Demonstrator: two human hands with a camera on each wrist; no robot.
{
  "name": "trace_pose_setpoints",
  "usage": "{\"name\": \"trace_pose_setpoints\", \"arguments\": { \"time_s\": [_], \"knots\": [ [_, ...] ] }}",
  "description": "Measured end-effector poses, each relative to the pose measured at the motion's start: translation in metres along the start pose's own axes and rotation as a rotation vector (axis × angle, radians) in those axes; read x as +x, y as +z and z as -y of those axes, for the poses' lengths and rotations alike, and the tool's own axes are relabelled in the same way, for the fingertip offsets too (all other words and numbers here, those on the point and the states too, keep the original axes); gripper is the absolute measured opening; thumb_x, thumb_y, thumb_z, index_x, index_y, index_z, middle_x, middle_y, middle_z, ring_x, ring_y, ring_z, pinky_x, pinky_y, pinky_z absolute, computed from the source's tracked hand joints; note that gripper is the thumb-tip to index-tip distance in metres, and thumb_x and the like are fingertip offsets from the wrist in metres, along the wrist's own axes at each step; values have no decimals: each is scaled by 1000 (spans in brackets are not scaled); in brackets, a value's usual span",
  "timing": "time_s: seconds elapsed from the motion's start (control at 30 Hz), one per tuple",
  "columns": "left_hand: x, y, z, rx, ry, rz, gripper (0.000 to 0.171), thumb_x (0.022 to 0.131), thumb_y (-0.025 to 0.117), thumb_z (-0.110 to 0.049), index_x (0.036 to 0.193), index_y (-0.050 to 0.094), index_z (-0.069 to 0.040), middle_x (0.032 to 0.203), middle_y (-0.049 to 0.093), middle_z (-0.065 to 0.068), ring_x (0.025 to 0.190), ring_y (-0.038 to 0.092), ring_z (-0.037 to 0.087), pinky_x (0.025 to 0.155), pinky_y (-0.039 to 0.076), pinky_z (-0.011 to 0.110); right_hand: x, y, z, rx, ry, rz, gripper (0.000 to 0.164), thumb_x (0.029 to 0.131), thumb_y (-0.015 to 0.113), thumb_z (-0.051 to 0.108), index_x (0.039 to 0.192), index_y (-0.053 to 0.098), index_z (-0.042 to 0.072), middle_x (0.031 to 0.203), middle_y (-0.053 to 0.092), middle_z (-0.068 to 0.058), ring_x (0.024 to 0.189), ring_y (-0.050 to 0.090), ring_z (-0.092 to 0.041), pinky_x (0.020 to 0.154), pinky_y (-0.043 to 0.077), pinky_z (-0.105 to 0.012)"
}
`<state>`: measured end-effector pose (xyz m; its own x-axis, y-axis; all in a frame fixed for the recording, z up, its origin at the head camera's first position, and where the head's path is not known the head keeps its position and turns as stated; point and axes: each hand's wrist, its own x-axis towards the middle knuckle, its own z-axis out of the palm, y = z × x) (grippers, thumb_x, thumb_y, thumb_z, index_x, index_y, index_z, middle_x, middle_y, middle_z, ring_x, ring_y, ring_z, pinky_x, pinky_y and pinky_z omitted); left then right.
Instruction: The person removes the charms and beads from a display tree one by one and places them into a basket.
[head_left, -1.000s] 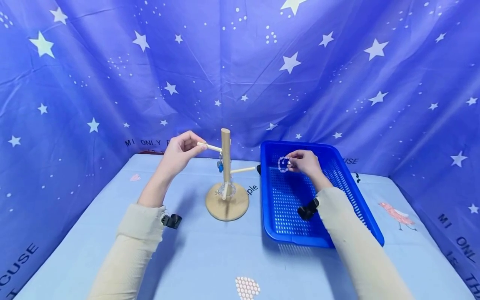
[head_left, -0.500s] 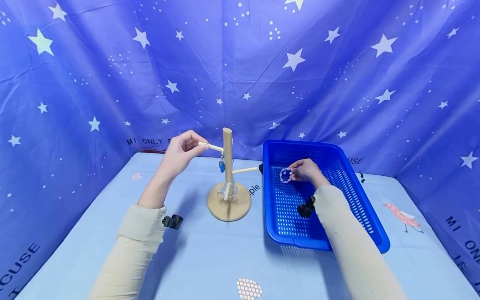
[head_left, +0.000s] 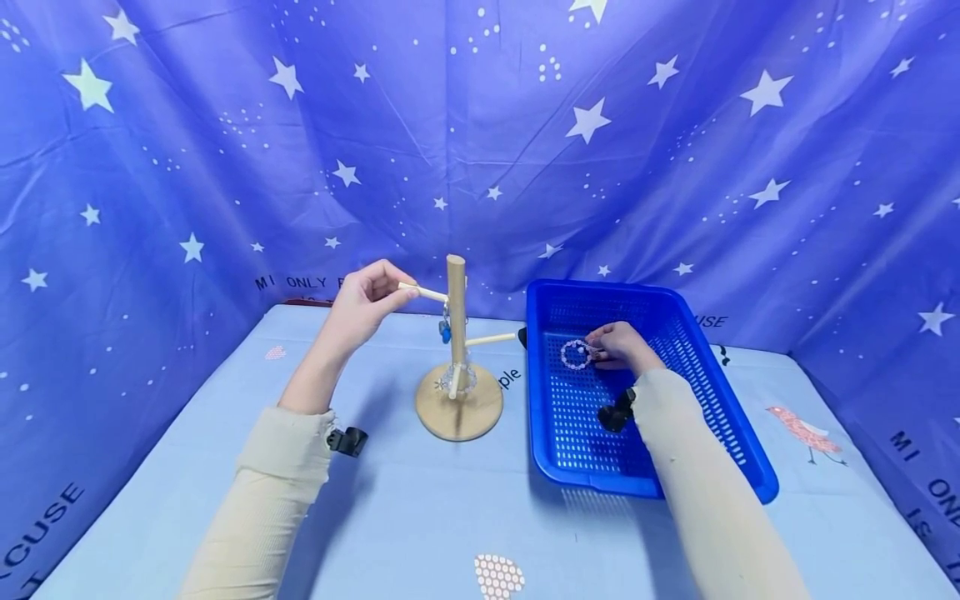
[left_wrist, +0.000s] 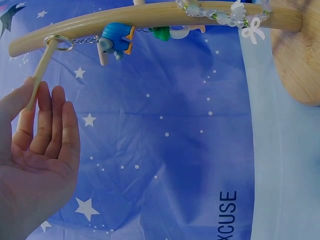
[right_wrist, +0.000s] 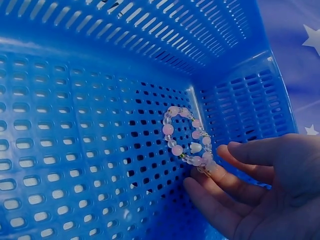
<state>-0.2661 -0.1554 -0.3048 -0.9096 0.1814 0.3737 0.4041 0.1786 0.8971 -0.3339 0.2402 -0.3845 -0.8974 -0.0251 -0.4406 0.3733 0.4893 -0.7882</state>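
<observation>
My left hand [head_left: 367, 300] pinches the free end of the upper left peg [head_left: 426, 292] of a wooden stand [head_left: 457, 333]. A keychain with a blue figure [left_wrist: 115, 39] hangs by its ring on that peg, near the post. Lower down, a beaded bracelet with a white bow [left_wrist: 227, 17] loops around the stand. Inside the blue basket [head_left: 534, 400], my right hand [head_left: 621, 346] has its fingers spread at the edge of a pink and clear bead bracelet [right_wrist: 179, 149]. The fingertips [right_wrist: 197, 176] touch or nearly touch the beads. Whether the bracelet lies on the basket floor is unclear.
To the right, a bare peg [head_left: 491, 339] points from the stand toward the basket rim. The round wooden base [head_left: 435, 417] stands on a pale blue cloth [head_left: 405, 517]. A starry blue curtain [head_left: 495, 150] encloses the back and sides.
The right hand has gone down into the basket with the bracelet, and its fingers have spread from their earlier pinch. The left hand stays at the peg.
</observation>
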Motion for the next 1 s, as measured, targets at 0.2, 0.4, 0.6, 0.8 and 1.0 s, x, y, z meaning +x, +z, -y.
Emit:
{"name": "trace_pose_setpoints", "arguments": {
  "time_s": [0.2,0.4,0.6,0.8,1.0],
  "knots": [
    [1,0,0,1,3,6,15,94,67,-6,101,62,6,81,70,-16,71,58,2,65,45,18,-4,-3,1,-19,-8,-19,38,105,42,6,139,46,-9,103,62,-6,85,63,-11,101,53,-41],
    [1,0,-3,12,-2,1,15,94,65,-4,103,61,8,80,68,-17,69,55,2,64,44,17,-12,-4,3,-25,-22,-34,39,105,41,6,140,46,-9,125,58,-19,101,63,-20,104,51,-43],
    [1,0,-4,13,-12,7,19,95,66,-6,104,61,9,81,68,-17,71,56,2,65,45,17,-15,-8,2,-24,-36,-45,39,105,40,7,141,45,-9,141,50,-27,111,62,-26,105,51,-42],
    [-1,0,-2,20,-15,3,14,95,66,-6,102,63,5,80,69,-16,69,55,3,63,44,17,-22,-8,2,-6,-61,-42,40,106,42,8,141,44,-9,142,50,-29,105,65,-21,105,51,-42],
    [-2,1,-3,26,-19,0,10,94,67,-8,100,64,-1,83,70,-12,74,59,3,67,48,17,-29,-6,6,25,-109,-32,42,105,45,9,143,43,-9,136,55,-24,96,65,-12,106,50,-42]
  ]
}}
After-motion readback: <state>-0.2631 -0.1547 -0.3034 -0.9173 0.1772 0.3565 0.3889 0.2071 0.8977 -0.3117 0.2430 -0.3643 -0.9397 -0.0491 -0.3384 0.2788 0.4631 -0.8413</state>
